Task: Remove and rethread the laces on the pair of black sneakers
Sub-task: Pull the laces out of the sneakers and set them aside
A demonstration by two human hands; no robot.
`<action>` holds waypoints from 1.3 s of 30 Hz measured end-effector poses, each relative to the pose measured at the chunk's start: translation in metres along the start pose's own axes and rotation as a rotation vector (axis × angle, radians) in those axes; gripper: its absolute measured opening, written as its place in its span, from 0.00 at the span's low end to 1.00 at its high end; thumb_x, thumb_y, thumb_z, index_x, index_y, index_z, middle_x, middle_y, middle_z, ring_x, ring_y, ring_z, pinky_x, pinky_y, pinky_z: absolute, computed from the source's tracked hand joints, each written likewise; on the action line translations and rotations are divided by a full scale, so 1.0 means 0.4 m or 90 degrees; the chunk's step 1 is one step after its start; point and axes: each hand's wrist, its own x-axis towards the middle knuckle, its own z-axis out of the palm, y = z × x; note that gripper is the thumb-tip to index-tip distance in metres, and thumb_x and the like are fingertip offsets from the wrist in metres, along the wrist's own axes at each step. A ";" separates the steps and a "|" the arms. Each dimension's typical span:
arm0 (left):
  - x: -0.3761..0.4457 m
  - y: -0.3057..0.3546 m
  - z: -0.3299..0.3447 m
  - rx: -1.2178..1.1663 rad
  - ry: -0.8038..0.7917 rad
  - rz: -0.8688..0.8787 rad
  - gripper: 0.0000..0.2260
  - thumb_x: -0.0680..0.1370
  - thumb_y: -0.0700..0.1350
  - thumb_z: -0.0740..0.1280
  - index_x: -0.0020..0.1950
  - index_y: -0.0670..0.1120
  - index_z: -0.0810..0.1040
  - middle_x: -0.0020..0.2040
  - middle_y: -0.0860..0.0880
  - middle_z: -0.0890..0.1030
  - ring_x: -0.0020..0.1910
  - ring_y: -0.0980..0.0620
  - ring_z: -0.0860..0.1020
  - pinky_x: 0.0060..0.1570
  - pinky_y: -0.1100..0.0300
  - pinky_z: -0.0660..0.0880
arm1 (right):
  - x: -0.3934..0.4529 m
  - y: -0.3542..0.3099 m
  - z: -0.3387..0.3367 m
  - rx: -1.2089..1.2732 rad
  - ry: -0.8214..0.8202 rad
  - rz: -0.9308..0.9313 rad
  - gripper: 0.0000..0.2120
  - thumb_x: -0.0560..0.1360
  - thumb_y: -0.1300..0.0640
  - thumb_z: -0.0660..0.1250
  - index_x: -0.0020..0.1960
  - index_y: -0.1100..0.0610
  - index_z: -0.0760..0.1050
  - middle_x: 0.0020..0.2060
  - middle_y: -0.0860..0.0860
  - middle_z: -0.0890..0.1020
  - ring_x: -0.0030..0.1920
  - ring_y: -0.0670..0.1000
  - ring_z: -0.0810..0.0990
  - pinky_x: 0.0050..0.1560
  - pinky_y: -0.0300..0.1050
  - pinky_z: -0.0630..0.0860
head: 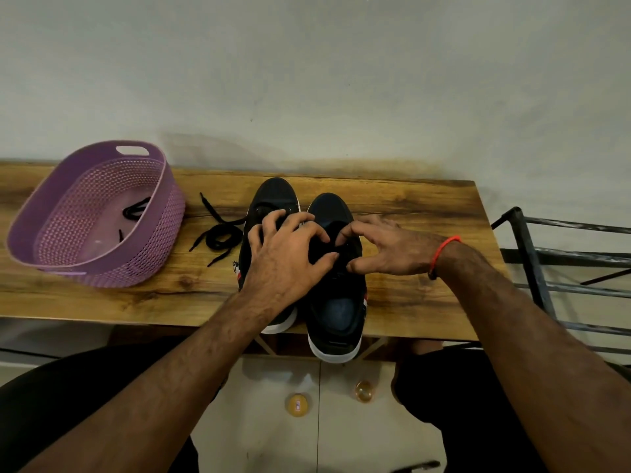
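- Two black sneakers stand side by side at the table's (426,199) near edge, heels overhanging; your hands work the right sneaker (336,295).
- Left hand (286,257) spread, fingers lightly curled; right hand (386,247) curled at the eyelets. Whether either pinches a lace: cannot tell.
- Loose lace (218,233) lies left of the left sneaker (273,196): limp, light; take it by the stiff tip.
- Basket (102,213) left; open table right.

Both forearms are reaching forward and angling inward, the hands nearly meeting. The left hand (286,254) is lying palm down, fingers spread and curling at the tips. The right hand (386,247) is bending thumb and forefinger toward it, wrist turned inward.
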 end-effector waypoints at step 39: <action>0.042 -0.065 -0.043 0.100 -0.099 0.101 0.35 0.70 0.69 0.56 0.77 0.63 0.64 0.82 0.57 0.50 0.81 0.47 0.36 0.72 0.29 0.36 | 0.012 -0.045 0.032 -0.103 0.215 -0.061 0.02 0.75 0.46 0.67 0.46 0.43 0.75 0.66 0.44 0.70 0.70 0.51 0.60 0.67 0.61 0.61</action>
